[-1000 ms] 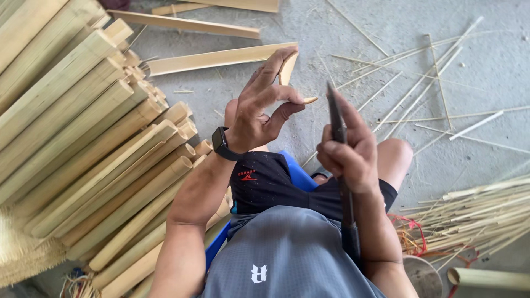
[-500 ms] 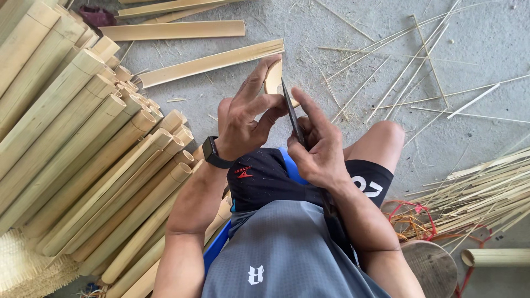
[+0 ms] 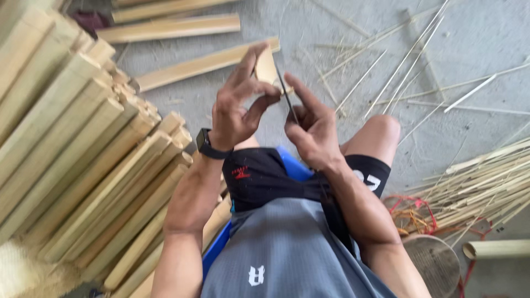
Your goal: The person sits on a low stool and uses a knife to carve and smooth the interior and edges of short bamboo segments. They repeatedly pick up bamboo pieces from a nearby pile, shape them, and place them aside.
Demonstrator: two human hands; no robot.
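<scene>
Left hand (image 3: 237,110) pinches bamboo piece (image 3: 266,69); right hand (image 3: 309,127) grips blade (image 3: 285,94).

Pale yellow bamboo slats (image 3: 83,160), grey concrete floor (image 3: 486,33), black shorts (image 3: 265,176) (small red mark), grey shirt (image 3: 287,248), blue seat (image 3: 292,165), black wristwatch (image 3: 207,144).

Grey shirt (image 3: 287,254), black shorts (image 3: 265,176), wristwatch (image 3: 207,144)
</scene>
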